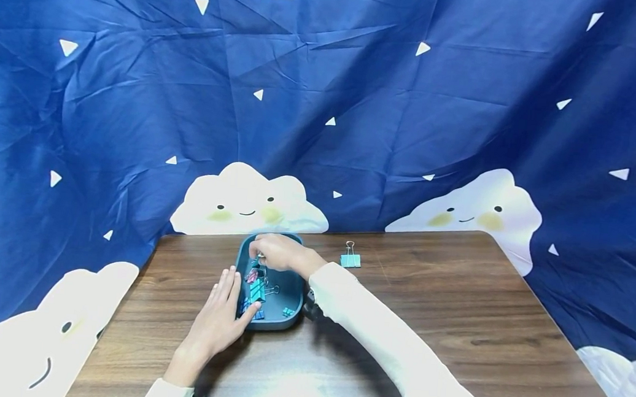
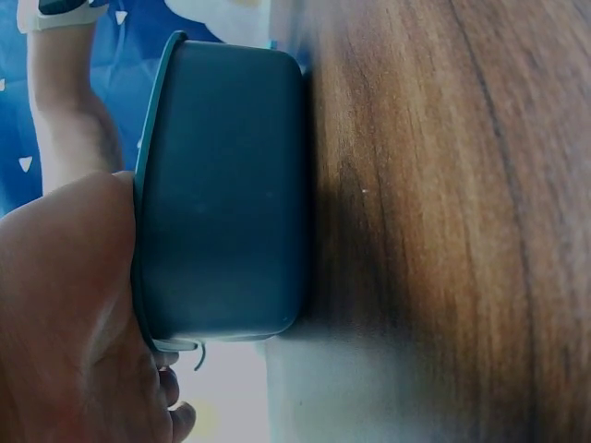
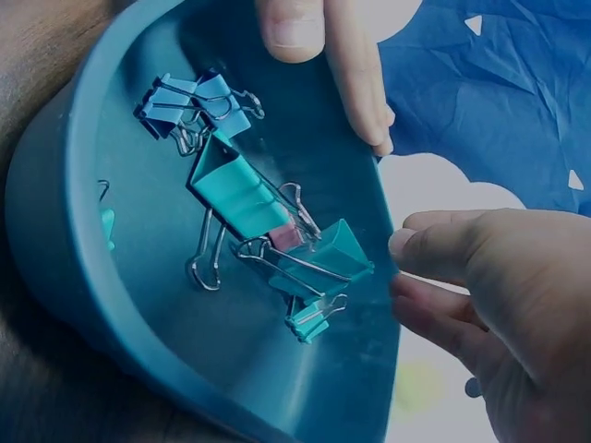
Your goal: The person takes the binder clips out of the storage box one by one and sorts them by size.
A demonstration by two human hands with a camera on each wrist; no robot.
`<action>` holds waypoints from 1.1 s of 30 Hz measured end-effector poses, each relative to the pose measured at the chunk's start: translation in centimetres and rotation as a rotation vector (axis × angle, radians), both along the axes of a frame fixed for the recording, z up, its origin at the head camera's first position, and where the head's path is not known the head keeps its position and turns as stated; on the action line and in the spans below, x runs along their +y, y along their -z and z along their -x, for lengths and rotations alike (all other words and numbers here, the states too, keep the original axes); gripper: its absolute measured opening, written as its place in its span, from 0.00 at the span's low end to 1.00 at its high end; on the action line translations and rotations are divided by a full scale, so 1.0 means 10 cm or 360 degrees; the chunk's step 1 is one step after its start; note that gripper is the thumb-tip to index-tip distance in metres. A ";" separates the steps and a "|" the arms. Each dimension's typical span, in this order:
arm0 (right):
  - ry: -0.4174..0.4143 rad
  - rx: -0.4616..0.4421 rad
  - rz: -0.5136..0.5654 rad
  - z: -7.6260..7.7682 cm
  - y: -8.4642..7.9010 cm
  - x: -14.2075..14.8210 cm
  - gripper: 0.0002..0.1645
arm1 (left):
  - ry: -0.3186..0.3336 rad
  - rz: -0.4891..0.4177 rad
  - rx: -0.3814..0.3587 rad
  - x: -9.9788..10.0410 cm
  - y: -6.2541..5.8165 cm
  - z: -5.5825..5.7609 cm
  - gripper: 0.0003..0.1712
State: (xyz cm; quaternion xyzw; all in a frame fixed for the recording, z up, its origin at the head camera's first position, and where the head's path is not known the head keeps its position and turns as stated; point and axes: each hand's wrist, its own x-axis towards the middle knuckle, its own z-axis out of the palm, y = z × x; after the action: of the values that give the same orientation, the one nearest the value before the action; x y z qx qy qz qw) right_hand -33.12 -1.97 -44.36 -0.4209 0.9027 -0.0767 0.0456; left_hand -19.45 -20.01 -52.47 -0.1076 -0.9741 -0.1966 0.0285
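A teal tray [image 1: 281, 326] stands on the table with several binder clips [image 3: 242, 194] in it, teal, blue and pink. My left hand [image 1: 220, 318] holds the tray's near left corner, its thumb over the rim inside and its long fingers stretched along the left side. Over the tray's far left part is my right hand [image 1: 278, 252], bent down at the wrist. In the right wrist view, the right hand [image 3: 489, 295] has thumb and fingertips slightly apart beside the tray wall, and no clip shows between them. A small teal clip [image 3: 312, 318] lies close to these fingertips.
On the wooden table [image 1: 427, 304], a teal binder clip [image 1: 350, 260] stands right of the tray, its wire handles up. One small teal clip [image 1: 288, 312] lies apart in the tray's near right corner. Behind the table hangs a blue cloth [image 1: 359, 90] with clouds.
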 end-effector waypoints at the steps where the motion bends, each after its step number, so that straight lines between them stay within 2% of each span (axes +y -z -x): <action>1: 0.0007 -0.0013 -0.0008 0.00 0.01 0.00 0.13 | 0.0001 0.0000 0.0000 0.00 0.00 0.00 0.55; 6: 0.0037 -0.0042 -0.0068 0.01 0.07 -0.03 0.17 | 0.0003 0.0008 0.0019 0.00 0.00 0.00 0.55; 15: 0.0000 0.0046 -0.0265 -0.01 0.21 -0.09 0.26 | 0.0004 0.0039 -0.0045 0.00 -0.01 0.02 0.56; 24: 0.0005 0.0056 -0.0320 -0.04 0.32 -0.09 0.23 | -0.0001 0.0035 -0.0052 0.01 0.00 0.01 0.55; 33: -0.0007 0.0058 -0.0302 -0.01 0.29 -0.04 0.19 | 0.0001 0.0041 -0.0047 0.01 -0.01 0.02 0.56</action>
State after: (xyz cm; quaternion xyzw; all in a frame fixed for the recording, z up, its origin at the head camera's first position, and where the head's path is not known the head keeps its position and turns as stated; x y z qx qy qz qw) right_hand -32.98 -2.41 -47.25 -0.4179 0.9057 0.0170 0.0692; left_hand -19.65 -19.95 -52.34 -0.1053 -0.9769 -0.1857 0.0127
